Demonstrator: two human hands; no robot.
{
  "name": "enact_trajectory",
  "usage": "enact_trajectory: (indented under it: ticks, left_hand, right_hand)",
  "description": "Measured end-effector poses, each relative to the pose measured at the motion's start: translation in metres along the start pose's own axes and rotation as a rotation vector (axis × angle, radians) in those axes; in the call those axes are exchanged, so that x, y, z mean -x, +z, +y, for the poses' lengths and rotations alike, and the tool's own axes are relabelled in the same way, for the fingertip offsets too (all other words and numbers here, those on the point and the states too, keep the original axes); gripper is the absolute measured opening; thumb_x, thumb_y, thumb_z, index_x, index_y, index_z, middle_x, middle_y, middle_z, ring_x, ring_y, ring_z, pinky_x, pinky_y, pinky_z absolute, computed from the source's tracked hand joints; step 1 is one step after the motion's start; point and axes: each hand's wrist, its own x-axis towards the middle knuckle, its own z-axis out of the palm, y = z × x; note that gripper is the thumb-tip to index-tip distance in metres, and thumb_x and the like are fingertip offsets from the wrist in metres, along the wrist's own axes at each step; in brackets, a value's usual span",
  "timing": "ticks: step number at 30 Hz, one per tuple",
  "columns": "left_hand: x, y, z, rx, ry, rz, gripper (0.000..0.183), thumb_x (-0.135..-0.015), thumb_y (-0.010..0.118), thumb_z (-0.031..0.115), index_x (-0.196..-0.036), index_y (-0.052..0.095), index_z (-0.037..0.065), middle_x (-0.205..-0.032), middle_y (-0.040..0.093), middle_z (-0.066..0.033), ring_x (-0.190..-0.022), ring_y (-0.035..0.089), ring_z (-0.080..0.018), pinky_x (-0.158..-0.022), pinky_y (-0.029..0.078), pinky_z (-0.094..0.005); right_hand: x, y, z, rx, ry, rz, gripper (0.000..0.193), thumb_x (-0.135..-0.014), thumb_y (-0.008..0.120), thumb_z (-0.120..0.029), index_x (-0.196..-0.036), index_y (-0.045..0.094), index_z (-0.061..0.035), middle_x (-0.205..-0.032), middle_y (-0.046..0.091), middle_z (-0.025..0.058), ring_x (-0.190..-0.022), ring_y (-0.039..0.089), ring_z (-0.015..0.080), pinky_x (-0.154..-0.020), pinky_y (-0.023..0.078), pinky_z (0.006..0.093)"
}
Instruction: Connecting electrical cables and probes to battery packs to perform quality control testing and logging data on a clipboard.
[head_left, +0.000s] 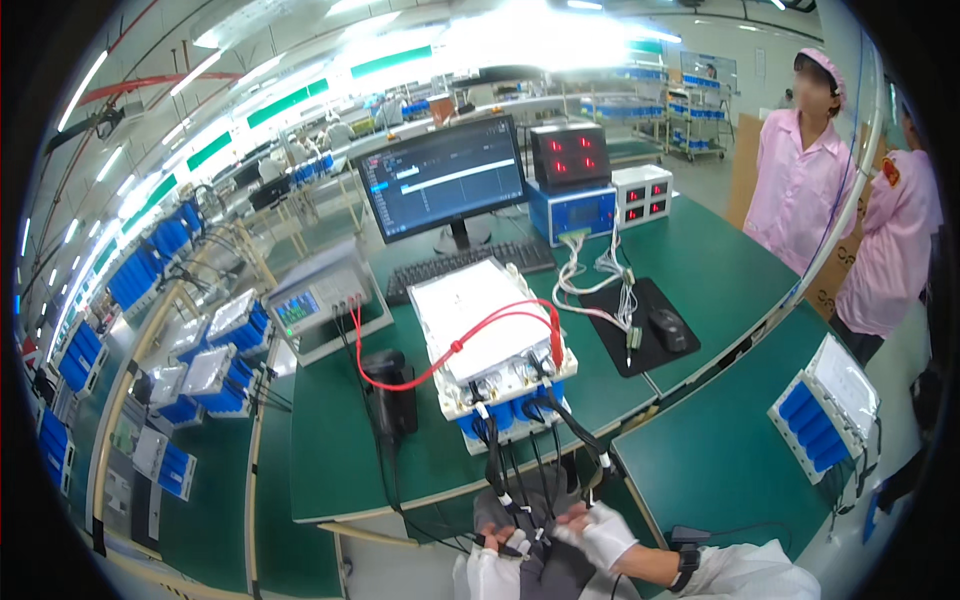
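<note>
A battery pack [510, 412] with blue cells and a white top sheet sits at the table's front edge. Black cables [492, 455] with white-tagged ends hang from its near side over my lap. My left hand [497, 545], in a white glove with bare fingertips, is closed around a black cable end low in the view. Beside the hanging cables, my right hand [600, 535], gloved the same way, has its fingers curled together; what lies between them is too small to make out. A red lead [457, 347] is clipped to the pack's right side.
Behind the pack stand a keyboard [410, 275], a monitor [440, 180] and a blue tester [575, 212]. A bench meter [325, 305] and a black handheld scanner [390, 400] are left, a mouse [668, 330] right. Another pack [825, 410] rests far right; two people in pink stand beyond.
</note>
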Motion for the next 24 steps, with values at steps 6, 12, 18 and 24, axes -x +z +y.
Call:
enact_trajectory:
  ticks: [6, 12, 18, 24]
  left_hand:
    - [-0.007, -0.02, -0.019, -0.214, 0.137, -0.114, 0.03, -0.096, 0.054, 0.022, -0.117, 0.045, 0.002, -0.099, 0.059, -0.0116, -0.089, 0.057, -0.0217, -0.081, 0.047, -0.0373]
    - [-0.003, -0.011, -0.012, -0.368, 0.217, -0.222, 0.027, -0.097, 0.052, 0.021, -0.115, 0.048, 0.003, -0.097, 0.06, -0.0111, -0.089, 0.057, -0.022, -0.082, 0.046, -0.0355]
    - [0.013, -0.007, -0.004, -0.4, 0.259, -0.167, 0.028, -0.097, 0.052, 0.019, -0.116, 0.047, -0.001, -0.097, 0.061, -0.0097, -0.09, 0.057, -0.0182, -0.084, 0.045, -0.0313]
    - [0.0, 0.009, -0.006, -0.527, 0.089, -0.075, 0.024, -0.091, 0.059, 0.006, -0.113, 0.051, 0.0, -0.098, 0.064, -0.0097, -0.095, 0.059, -0.0168, -0.09, 0.043, -0.0298]
  right_hand:
    - [-0.004, -0.001, 0.039, -0.394, 0.4, -0.537, 0.031, -0.098, 0.047, -0.032, -0.104, 0.054, -0.0027, -0.098, 0.059, 0.0074, -0.067, 0.052, 0.0124, -0.056, 0.042, 0.0233]
    - [-0.001, -0.003, 0.023, -0.342, 0.297, -0.629, 0.024, -0.095, 0.057, -0.028, -0.104, 0.054, -0.0055, -0.092, 0.059, 0.0038, -0.064, 0.047, 0.0089, -0.051, 0.034, 0.0212]
    - [-0.017, -0.002, 0.032, -0.323, 0.254, -0.672, 0.03, -0.093, 0.059, -0.029, -0.108, 0.055, -0.0039, -0.083, 0.056, 0.004, -0.066, 0.051, 0.0135, -0.053, 0.038, 0.0249]
    - [-0.01, 0.009, 0.02, -0.364, 0.24, -0.533, 0.03, -0.092, 0.06, -0.031, -0.097, 0.054, -0.002, -0.083, 0.054, 0.0074, -0.064, 0.05, 0.0158, -0.055, 0.038, 0.028]
